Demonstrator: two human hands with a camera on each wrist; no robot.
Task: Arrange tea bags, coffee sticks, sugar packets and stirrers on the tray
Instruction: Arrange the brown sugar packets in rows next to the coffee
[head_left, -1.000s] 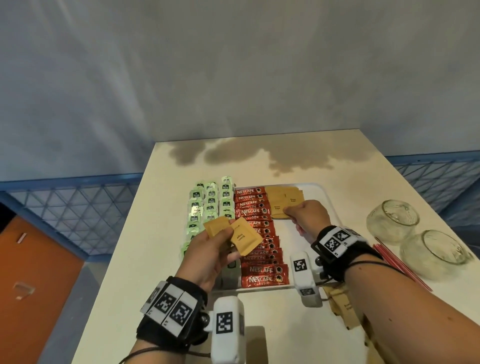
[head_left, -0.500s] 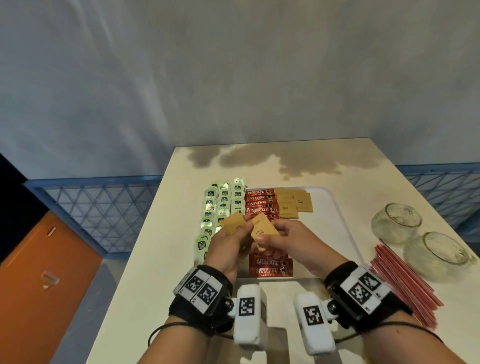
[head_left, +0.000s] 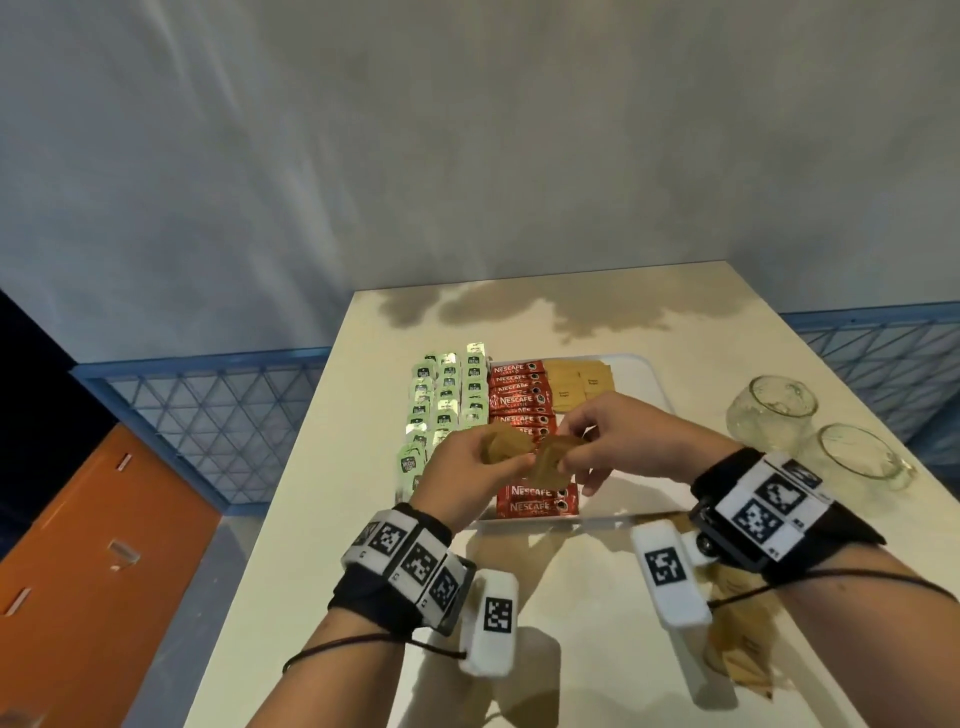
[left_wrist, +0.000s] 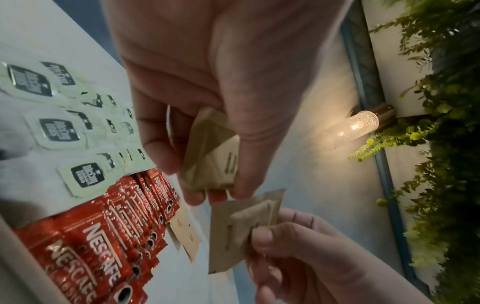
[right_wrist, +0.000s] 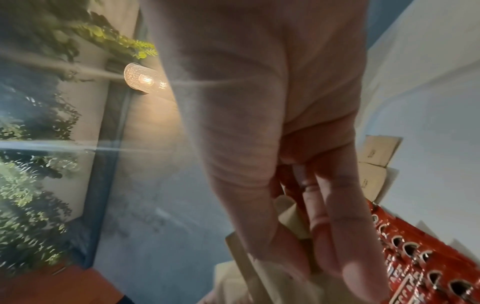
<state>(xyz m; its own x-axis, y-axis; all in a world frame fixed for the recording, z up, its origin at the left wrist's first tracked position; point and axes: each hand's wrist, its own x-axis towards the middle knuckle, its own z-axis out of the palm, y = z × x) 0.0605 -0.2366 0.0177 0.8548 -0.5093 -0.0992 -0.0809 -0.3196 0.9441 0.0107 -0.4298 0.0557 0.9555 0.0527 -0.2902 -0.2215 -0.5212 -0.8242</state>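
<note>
Over the tray's near end, my left hand (head_left: 511, 460) pinches a small bunch of brown sugar packets (head_left: 506, 446), seen close in the left wrist view as folded packets (left_wrist: 213, 160). My right hand (head_left: 569, 457) meets it and pinches one sugar packet (head_left: 549, 467) by its edge (left_wrist: 241, 228), just apart from the bunch. On the white tray (head_left: 644, 384) lie rows of green tea bags (head_left: 447, 395), a column of red coffee sticks (head_left: 519, 402) and a few sugar packets (head_left: 576, 384) at the far end. No stirrers show in the current frames.
Two glass bowls (head_left: 771, 410) (head_left: 852, 457) stand on the table right of the tray. More loose sugar packets (head_left: 743, 654) lie on the table under my right wrist. The table's left edge drops to an orange floor (head_left: 104, 545).
My right hand left the sugar row at the tray's far end, came back to my left hand and took hold of one packet from the bunch.
</note>
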